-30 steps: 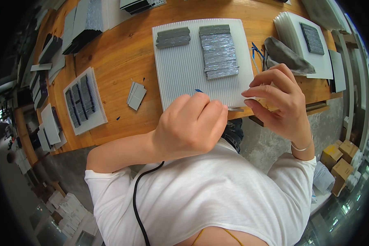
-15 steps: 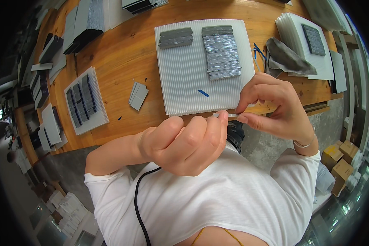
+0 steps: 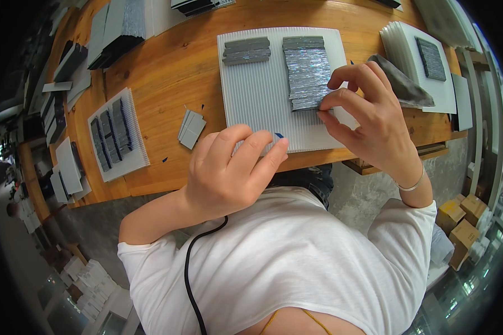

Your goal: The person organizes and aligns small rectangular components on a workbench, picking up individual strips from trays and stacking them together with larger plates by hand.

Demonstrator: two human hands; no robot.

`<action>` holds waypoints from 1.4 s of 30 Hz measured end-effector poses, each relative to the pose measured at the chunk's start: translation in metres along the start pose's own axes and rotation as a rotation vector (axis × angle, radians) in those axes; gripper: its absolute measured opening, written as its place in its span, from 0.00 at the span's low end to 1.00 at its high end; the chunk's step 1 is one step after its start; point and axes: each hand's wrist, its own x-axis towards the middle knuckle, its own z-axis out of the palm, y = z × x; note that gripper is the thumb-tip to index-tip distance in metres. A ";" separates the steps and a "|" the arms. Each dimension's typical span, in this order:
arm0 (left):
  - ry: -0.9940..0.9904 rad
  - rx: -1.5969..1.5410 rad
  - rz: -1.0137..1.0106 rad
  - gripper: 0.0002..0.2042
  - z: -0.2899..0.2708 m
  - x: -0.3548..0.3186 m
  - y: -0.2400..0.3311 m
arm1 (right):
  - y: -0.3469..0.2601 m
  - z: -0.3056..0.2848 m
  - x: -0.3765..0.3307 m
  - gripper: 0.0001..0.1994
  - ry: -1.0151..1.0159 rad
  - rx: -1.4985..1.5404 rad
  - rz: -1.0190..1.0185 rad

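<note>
A white corrugated sheet (image 3: 257,106) lies before me on the wooden table, carrying two groups of thin grey strips. The larger group is a column of shiny silvery strips (image 3: 307,72); the smaller one is a short row of dull grey strips (image 3: 246,51). At the column's lower right corner my right hand (image 3: 369,109) pinches the end of a thin strip (image 3: 304,108) between thumb and forefinger. My left hand (image 3: 229,164) hovers over the sheet's near left edge, fingers loosely curled and apart, with nothing visible in it. Beside its forefinger shows a blue sliver (image 3: 279,135).
Left of the sheet are small grey plates (image 3: 191,128) and a white board with dark strips (image 3: 117,137). Stacked white sheets (image 3: 399,39) and a grey cloth (image 3: 402,84) sit to the right. Cardboard boxes (image 3: 464,234) stand on the right, beyond the table.
My hands have parted from the small pale strip they held together near the table edge. The right moved up to the silvery column; the left shifted slightly left and its fingers loosened.
</note>
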 end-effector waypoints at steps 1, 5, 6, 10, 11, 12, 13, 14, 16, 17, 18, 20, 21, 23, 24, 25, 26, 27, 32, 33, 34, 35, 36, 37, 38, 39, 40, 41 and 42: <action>0.027 -0.011 0.030 0.13 0.000 -0.001 0.000 | 0.000 0.000 0.000 0.10 0.000 -0.009 0.008; 0.012 -0.060 0.057 0.13 -0.002 0.000 0.001 | -0.002 -0.002 0.003 0.10 -0.012 -0.007 0.046; 0.011 -0.071 0.059 0.12 -0.002 0.001 0.002 | -0.003 -0.003 0.003 0.10 -0.012 -0.007 0.046; 0.013 -0.073 0.031 0.10 -0.009 0.003 0.001 | -0.003 -0.006 0.003 0.10 -0.022 0.027 0.092; 0.012 -0.072 0.029 0.10 -0.013 0.003 -0.002 | -0.003 -0.007 0.003 0.10 -0.026 0.049 0.120; 0.016 -0.009 0.016 0.09 -0.017 0.003 -0.009 | -0.003 -0.007 0.002 0.10 -0.025 0.049 0.121; 0.019 0.054 0.002 0.08 -0.021 0.003 -0.016 | -0.003 -0.007 0.001 0.11 -0.013 0.068 0.140; 0.015 0.119 -0.069 0.08 -0.025 0.004 -0.022 | -0.003 -0.007 0.001 0.12 -0.002 0.087 0.158; -0.015 0.258 -0.231 0.09 -0.029 0.005 -0.036 | -0.001 -0.008 -0.003 0.13 -0.015 0.160 0.204; -0.043 0.329 -0.319 0.09 -0.029 0.005 -0.044 | -0.001 -0.009 -0.005 0.15 -0.028 0.232 0.250; -0.166 0.376 -0.446 0.14 -0.034 0.004 -0.051 | -0.001 -0.007 -0.005 0.15 -0.030 0.234 0.247; 0.033 0.121 -0.514 0.17 -0.023 0.007 -0.056 | -0.001 -0.001 -0.008 0.20 0.237 0.590 0.262; 0.231 -0.134 -0.570 0.20 -0.020 0.010 -0.055 | 0.001 0.004 -0.016 0.26 0.255 0.786 0.265; 0.416 -0.924 -0.680 0.32 -0.006 0.018 -0.033 | -0.001 0.020 -0.022 0.30 0.354 0.876 0.299; 0.501 -1.144 -0.684 0.37 -0.003 0.026 -0.021 | -0.008 0.023 -0.018 0.35 0.446 0.971 0.331; 0.518 -1.302 -0.786 0.43 -0.003 0.036 -0.005 | -0.016 0.025 -0.015 0.41 0.435 1.007 0.386; 0.500 -1.339 -0.781 0.43 0.003 0.040 0.005 | -0.024 0.029 -0.011 0.41 0.430 1.010 0.385; 0.477 -1.380 -0.770 0.44 0.009 0.043 0.013 | -0.031 0.032 -0.009 0.40 0.480 1.052 0.415; 0.161 -1.323 -0.852 0.45 0.000 0.081 0.042 | -0.038 0.044 -0.007 0.38 0.538 1.134 0.436; 0.160 -1.324 -0.851 0.45 0.006 0.079 0.042 | -0.039 0.045 -0.007 0.38 0.540 1.133 0.436; 0.221 -1.353 -0.822 0.45 0.013 0.075 0.042 | -0.040 0.046 -0.007 0.39 0.531 1.132 0.422; 0.284 -1.381 -0.793 0.44 0.018 0.072 0.041 | -0.042 0.047 -0.006 0.39 0.522 1.131 0.408; 0.285 -1.383 -0.797 0.44 0.018 0.075 0.042 | -0.047 0.045 -0.003 0.39 0.519 1.131 0.411; 0.268 -1.385 -0.814 0.44 0.015 0.082 0.047 | -0.054 0.035 -0.002 0.39 0.472 1.087 0.465; 0.251 -1.386 -0.831 0.44 0.014 0.087 0.052 | -0.057 0.029 -0.002 0.39 0.423 1.042 0.519; 0.251 -1.388 -0.829 0.44 0.014 0.088 0.054 | -0.053 0.034 -0.004 0.39 0.425 1.040 0.519; 0.255 -1.395 -0.815 0.43 0.015 0.088 0.055 | -0.044 0.044 -0.007 0.39 0.464 1.108 0.442; 0.260 -1.401 -0.801 0.43 0.015 0.088 0.055 | -0.039 0.049 -0.009 0.39 0.503 1.176 0.363; 0.260 -1.402 -0.803 0.43 0.016 0.087 0.053 | -0.039 0.049 -0.009 0.39 0.502 1.176 0.364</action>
